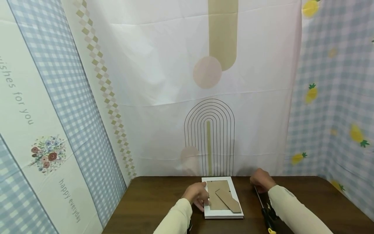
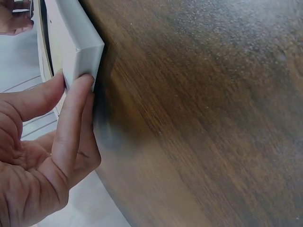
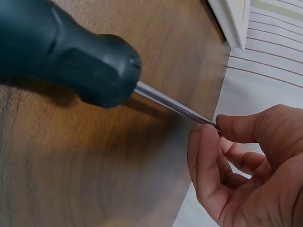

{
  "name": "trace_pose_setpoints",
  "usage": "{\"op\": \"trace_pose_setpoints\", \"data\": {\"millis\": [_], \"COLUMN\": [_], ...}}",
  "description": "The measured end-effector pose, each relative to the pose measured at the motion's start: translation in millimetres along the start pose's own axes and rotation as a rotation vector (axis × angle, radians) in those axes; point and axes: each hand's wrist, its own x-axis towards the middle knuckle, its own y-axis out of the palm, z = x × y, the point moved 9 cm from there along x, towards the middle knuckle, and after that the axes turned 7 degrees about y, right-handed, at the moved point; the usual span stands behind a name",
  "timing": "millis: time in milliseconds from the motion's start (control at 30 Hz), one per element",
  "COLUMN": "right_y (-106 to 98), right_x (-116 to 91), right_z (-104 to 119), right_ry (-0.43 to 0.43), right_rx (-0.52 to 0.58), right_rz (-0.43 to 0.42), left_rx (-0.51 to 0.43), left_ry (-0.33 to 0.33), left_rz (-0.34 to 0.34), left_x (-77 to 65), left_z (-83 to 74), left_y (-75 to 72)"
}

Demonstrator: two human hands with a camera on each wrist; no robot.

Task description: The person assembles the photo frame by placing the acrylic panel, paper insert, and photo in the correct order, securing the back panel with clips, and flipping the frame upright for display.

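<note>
A white picture frame [image 1: 223,214] lies back up on the table, showing its brown backing board [image 1: 216,203] and slanted stand leg [image 1: 230,201]. My left hand [image 1: 196,194] is at the frame's left side. In the left wrist view, thumb and fingers pinch the white border [image 2: 85,59]. To the right of the frame, my right hand [image 1: 262,180] pinches the far end of a screwdriver's metal shaft [image 3: 170,105] between thumb and fingertips. The screwdriver's dark handle [image 3: 102,71] points back toward the near side, and its butt end is yellow.
The dark wooden table [image 1: 146,201] has rounded far corners. A white patterned cloth [image 1: 157,130] hangs right behind its far edge, with blue checked cloths [image 1: 312,130] at the sides. Beside the screwdriver handle, a dark object [image 1: 272,213] is partly hidden by the right sleeve.
</note>
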Motion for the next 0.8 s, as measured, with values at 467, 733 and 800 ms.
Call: {"op": "trace_pose_setpoints", "data": {"millis": [467,733,800], "right_y": [3,2,2], "right_x": [16,19,18], "right_z": [-14,-16,-15], "right_ry": [0.104,0.105,0.099], "right_rx": [-0.078,-0.094,-0.088], "right_rz": [0.025,0.018,0.017], "left_rx": [-0.051,-0.070,-0.087], "left_ry": [0.003,0.023,0.030], "left_rz": [-0.009,-0.045,-0.047], "left_x": [-1.7,-2.3,-2.6], "left_z": [4.7,8.8,10.4], "left_y": [-3.1,-5.4,-6.2]}}
